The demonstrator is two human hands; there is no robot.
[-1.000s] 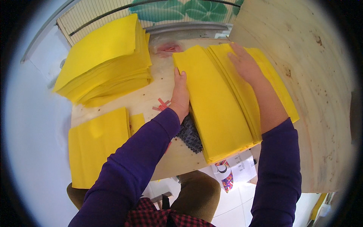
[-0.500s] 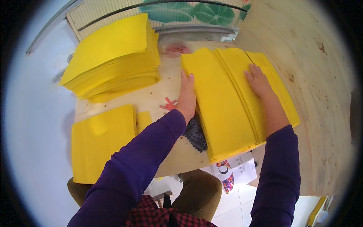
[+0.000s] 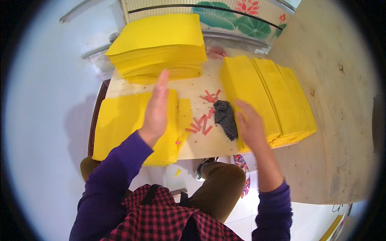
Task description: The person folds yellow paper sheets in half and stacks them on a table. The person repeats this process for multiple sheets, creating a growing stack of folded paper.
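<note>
Two bare hands over stacks of yellow sheets

The left hand [image 3: 156, 110] is raised above a low stack of bright yellow, felt-like sheets [image 3: 120, 124] at the near left of the pale wooden worktop [image 3: 201, 146], its fingers straight and side by side, nothing seen in its grasp; the right hand [image 3: 250, 124], blurred, has its fingers loosely bent and parted, likewise with nothing seen in its grasp; it overlaps the near left edge of a row of folded yellow bundles [image 3: 257, 92], and whether it touches them I cannot tell; these bundles lie on the right side of the worktop, leaning over one another toward an upright wooden board [image 3: 333, 104]

A tall stack of yellow sheets [image 3: 161, 36] stands at the far left, its sides uneven; a narrow yellow piece [image 3: 185, 114] shows along the right edge of the low stack; between the low stack and the bundles lie scattered short red strips [image 3: 204, 125] and, close by the right hand, a crumpled dark grey cloth [image 3: 225, 119]; behind the worktop is a ribbed cream panel [image 3: 177, 8] painted with green leaves and pink flowers; purple sleeves [image 3: 110, 172] cover both forearms, and a red-and-black checked garment [image 3: 157, 217] spreads at the lower edge
</note>
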